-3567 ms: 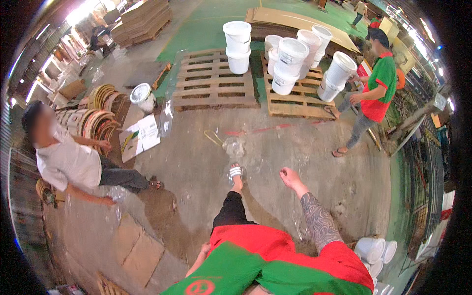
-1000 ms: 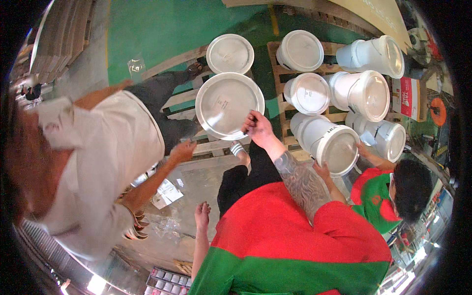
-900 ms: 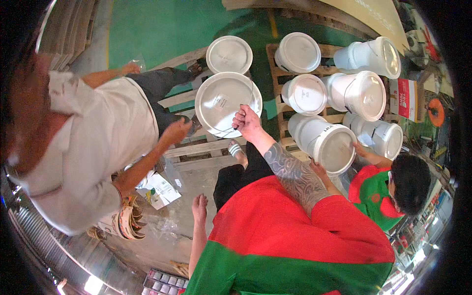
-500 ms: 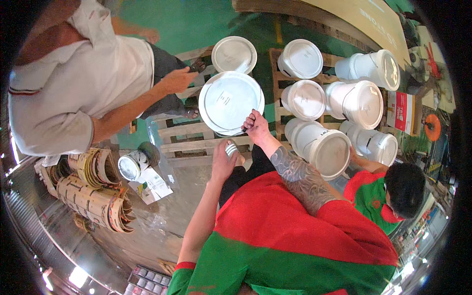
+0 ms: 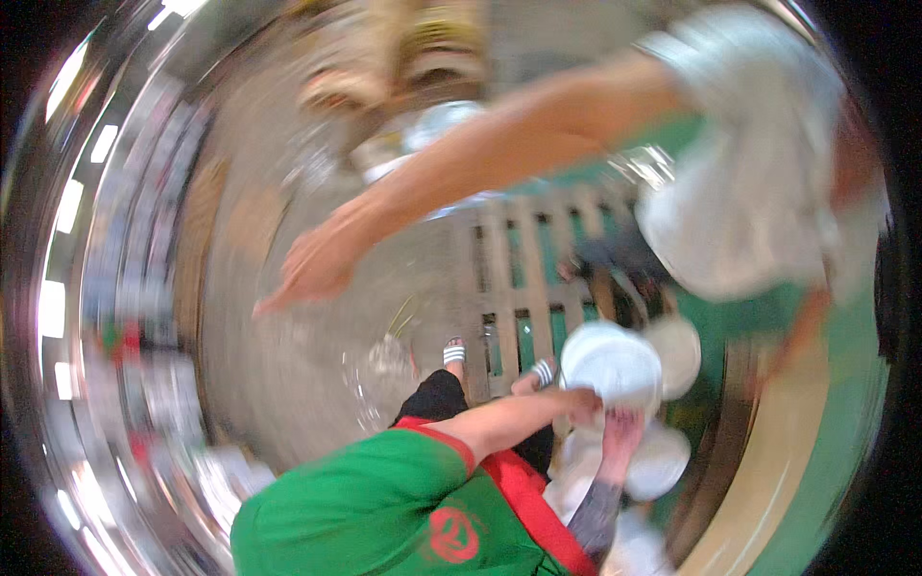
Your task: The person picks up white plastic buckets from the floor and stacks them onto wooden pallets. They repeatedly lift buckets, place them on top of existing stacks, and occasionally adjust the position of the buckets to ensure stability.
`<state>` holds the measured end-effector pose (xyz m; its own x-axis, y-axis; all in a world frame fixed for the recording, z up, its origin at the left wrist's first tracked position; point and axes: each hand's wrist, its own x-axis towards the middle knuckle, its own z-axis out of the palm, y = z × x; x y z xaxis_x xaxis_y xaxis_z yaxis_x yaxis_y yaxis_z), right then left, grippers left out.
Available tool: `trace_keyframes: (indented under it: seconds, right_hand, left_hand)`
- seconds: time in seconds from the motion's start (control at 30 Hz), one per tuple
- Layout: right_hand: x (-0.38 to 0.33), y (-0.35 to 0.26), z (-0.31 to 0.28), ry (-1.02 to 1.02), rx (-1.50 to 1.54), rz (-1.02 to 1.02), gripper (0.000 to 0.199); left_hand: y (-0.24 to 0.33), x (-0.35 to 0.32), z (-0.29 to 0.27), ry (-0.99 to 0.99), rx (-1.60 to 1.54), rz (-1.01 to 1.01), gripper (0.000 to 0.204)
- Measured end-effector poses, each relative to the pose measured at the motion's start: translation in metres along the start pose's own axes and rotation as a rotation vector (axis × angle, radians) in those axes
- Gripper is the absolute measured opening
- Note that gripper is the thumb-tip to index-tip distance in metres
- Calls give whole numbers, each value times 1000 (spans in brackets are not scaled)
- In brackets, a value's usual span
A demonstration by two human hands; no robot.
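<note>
A round white lidded bucket [image 5: 611, 363] stands by the pallet, in front of my body and to the right. My left hand [image 5: 580, 405] reaches across to its near edge and appears to touch it; motion smears the fingers. Beside it, my right hand [image 5: 624, 427], below a tattooed forearm, is at the same edge, also too blurred to show its grip. Another white bucket [image 5: 674, 355] stands just behind. More white buckets [image 5: 657, 463] lie close to my right forearm, partly hidden by it.
A co-worker's bare arm [image 5: 519, 130] stretches across the upper view, its hand [image 5: 322, 264] over the floor. A wooden pallet [image 5: 499, 259] lies beyond my sandalled feet. Clear plastic wrap [image 5: 370, 370] is on the floor. Curved brown pieces [image 5: 442, 48] are at the far side.
The view has swung left and blurred, so the buckets now appear at lower right. My left hand has moved from near my knee to the bucket's edge. The co-worker's arm now extends leftward.
</note>
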<state>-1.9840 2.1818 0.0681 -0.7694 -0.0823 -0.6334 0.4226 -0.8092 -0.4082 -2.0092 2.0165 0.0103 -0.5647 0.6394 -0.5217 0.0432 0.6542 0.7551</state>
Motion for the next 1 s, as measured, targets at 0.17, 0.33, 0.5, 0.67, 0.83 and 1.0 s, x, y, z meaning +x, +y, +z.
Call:
trace_keyframes:
  seconds: [0.17,0.33,0.5,0.67,0.83,1.0]
  right_hand:
    - [31,-11,-8,41,-314,211,30]
    - [45,-16,-7,-239,-928,201,25]
    - [39,40,38,3,-774,271,31]
    - [4,214,112,1,-1242,256,31]
    - [-70,403,180,-58,-1623,249,31]
    - [-124,559,223,-183,-1966,290,32]
  left_hand:
    - [-16,-106,18,311,-193,133,84]
    - [-139,-357,28,915,-476,-234,55]
    - [-231,-619,254,1090,-703,-1098,57]
    - [-263,-723,477,931,-1004,-1510,48]
    - [-288,-714,610,1080,-1184,-1162,45]
    - [-280,-725,691,990,-1821,-1232,44]
